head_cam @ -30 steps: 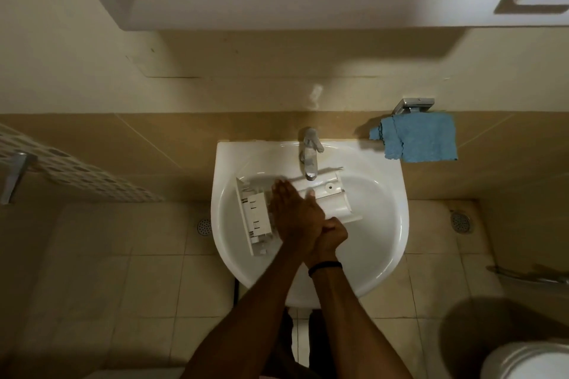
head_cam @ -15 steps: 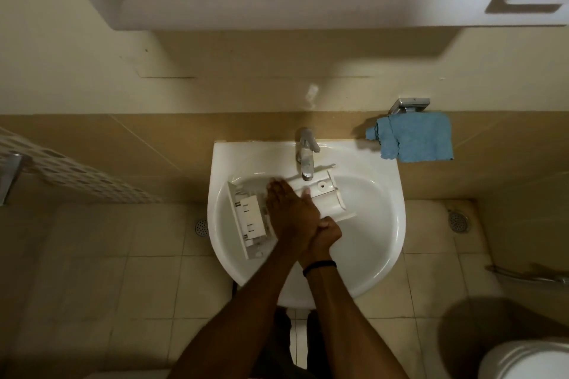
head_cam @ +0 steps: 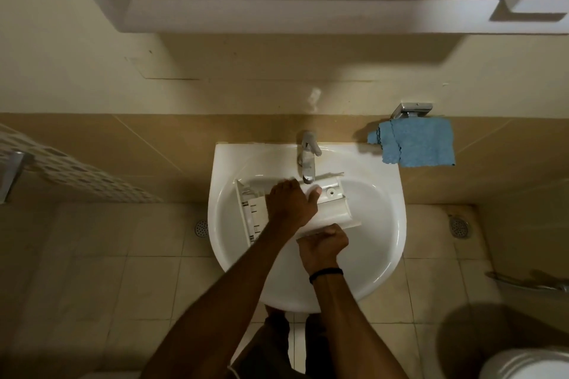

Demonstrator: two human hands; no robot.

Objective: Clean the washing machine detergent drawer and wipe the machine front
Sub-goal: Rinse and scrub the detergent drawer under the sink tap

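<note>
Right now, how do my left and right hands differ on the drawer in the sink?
The left hand wraps over the top of the detergent drawer, thumb out; the right hand is a fist curled round its near edge. Only the right wrist wears a black band. Both hold the drawer.

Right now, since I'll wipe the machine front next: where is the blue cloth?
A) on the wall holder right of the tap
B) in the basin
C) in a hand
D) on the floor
A: the blue cloth hangs from the wall holder beside the tap.
</note>
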